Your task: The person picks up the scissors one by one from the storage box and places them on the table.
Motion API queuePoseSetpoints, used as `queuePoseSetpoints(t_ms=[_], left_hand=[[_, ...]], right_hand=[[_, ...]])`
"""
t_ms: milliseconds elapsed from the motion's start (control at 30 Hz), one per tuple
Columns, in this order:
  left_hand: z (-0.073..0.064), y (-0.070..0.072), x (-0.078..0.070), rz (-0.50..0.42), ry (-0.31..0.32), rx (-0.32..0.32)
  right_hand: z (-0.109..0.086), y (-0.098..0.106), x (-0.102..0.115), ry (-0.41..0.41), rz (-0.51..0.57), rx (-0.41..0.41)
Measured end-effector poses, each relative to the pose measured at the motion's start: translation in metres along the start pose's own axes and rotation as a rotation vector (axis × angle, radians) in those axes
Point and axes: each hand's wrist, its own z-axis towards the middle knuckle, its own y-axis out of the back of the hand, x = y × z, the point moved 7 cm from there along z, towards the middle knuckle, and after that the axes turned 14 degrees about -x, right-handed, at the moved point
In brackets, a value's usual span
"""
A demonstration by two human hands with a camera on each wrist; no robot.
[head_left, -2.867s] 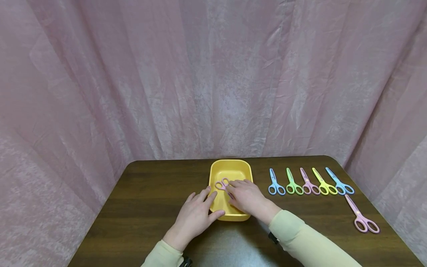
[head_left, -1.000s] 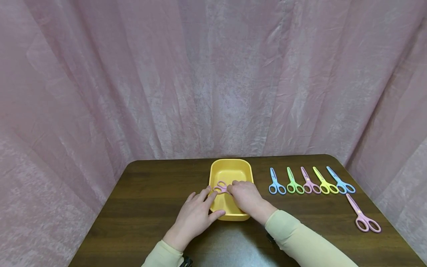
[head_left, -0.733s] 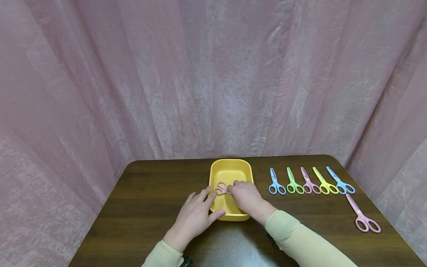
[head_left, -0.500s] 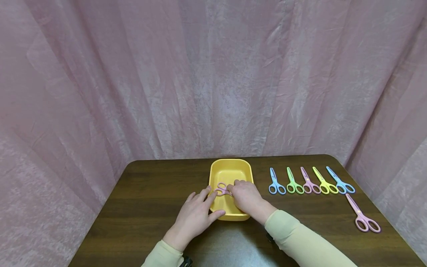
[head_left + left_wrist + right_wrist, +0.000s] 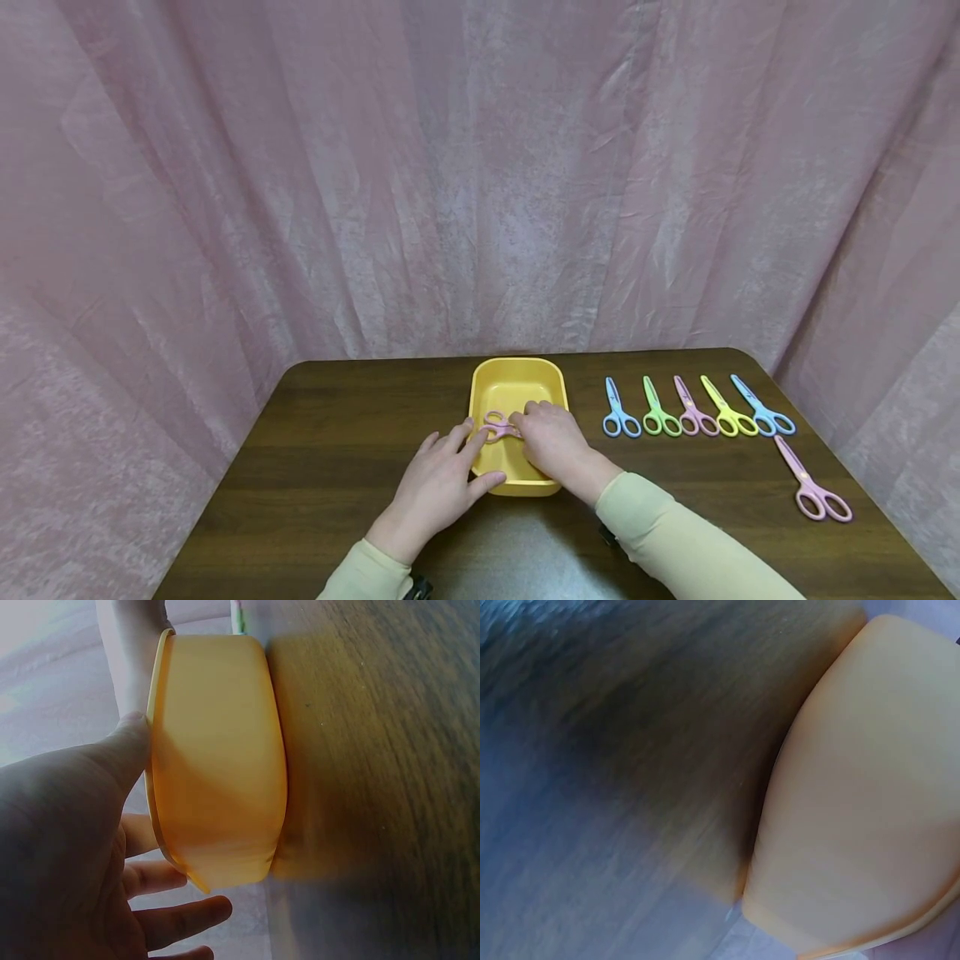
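A yellow plastic tray (image 5: 522, 490) stands on the brown table. My left hand (image 5: 435, 492) rests at its left rim with fingers spread and mostly straight; the left wrist view shows the thumb (image 5: 127, 746) along the rim. Inside the tray, my right hand (image 5: 555, 442) has curled fingers and holds a pair of pink scissors (image 5: 507, 431) by the blade end. Their two ring handles stick out to the left near my left fingertips, while the blades are hidden under the hand. The right wrist view is mostly filled by the tray's outer wall.
Right of the tray lies a row of scissors: blue (image 5: 615, 408), green (image 5: 654, 408), pink (image 5: 688, 406), yellow (image 5: 722, 408) and blue (image 5: 756, 408). Larger pink scissors (image 5: 806, 481) lie nearer at the right edge. A pink curtain (image 5: 480, 183) hangs behind the table.
The pink scissors in the tray have turned, their handles swinging from upper left toward the left and slightly nearer. My right fingers have curled more over the blades. The left hand stays put.
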Motion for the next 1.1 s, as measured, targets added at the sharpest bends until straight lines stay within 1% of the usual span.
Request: queuePoseSetpoints(t_ms=[100, 300, 533, 800, 967, 1100], left_hand=[[0.0, 0.0, 0.0, -0.003, 0.001, 0.003], [0.0, 0.0, 0.0, -0.005, 0.001, 0.004], [0.0, 0.0, 0.0, 0.006, -0.003, -0.003], [-0.001, 0.0, 0.0, 0.012, -0.012, -0.004], [-0.001, 0.0, 0.0, 0.014, -0.003, 0.007], [-0.001, 0.0, 0.001, 0.009, 0.011, 0.02]], right_hand=[[0.0, 0.002, 0.001, 0.011, -0.016, -0.01], [0.001, 0.007, 0.001, 0.032, -0.033, -0.058], [0.002, 0.016, -0.001, 0.024, -0.031, -0.1], [0.002, 0.041, -0.006, 0.012, -0.012, -0.169], [-0.002, 0.056, -0.013, 0.003, -0.013, -0.236], [-0.006, 0.065, -0.019, 0.005, -0.013, -0.273]])
